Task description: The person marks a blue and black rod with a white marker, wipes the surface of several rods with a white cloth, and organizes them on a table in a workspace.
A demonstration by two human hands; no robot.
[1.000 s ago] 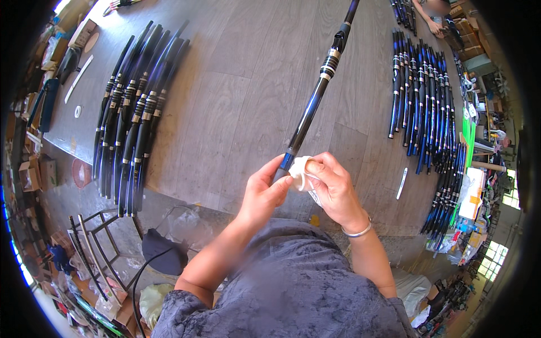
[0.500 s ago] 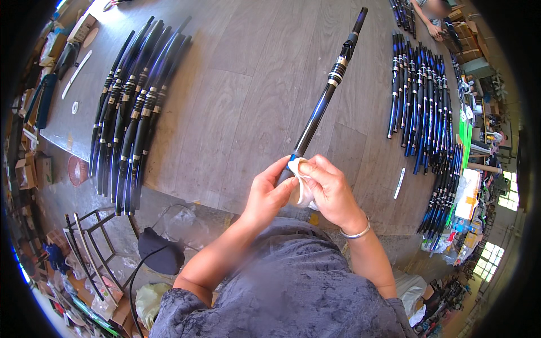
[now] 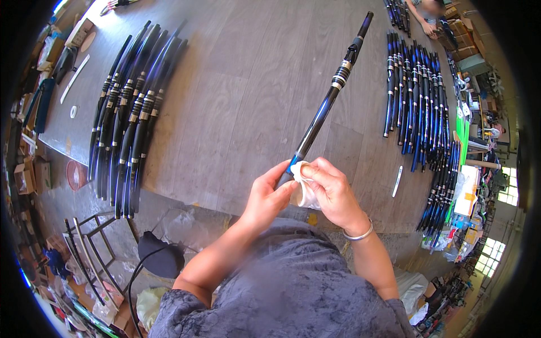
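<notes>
A dark blue and black fishing rod [image 3: 322,111] with silver rings slants away from me over the table. My left hand [image 3: 266,197] is closed around its near end, fingers wrapped round the shaft. In my right hand [image 3: 331,190] a crumpled white cloth [image 3: 306,194] is pinched, and part of it presses against the rod just beyond my left fingers. A silver bangle [image 3: 358,232] circles my right wrist. The rod's near tip is hidden by my left hand.
Similar rods lie in a bunch [image 3: 131,112] on the wooden-topped table [image 3: 236,101] at left, and more are in rows [image 3: 414,96] at right. A white strip [image 3: 397,181] lies by the right rows. Another person's hand [image 3: 429,29] shows at far right. A metal frame [image 3: 101,236] stands lower left.
The rod's far end has shifted slightly to the right and nearer. My hands keep nearly the same grip, the cloth still against the rod; the whole view has moved a little.
</notes>
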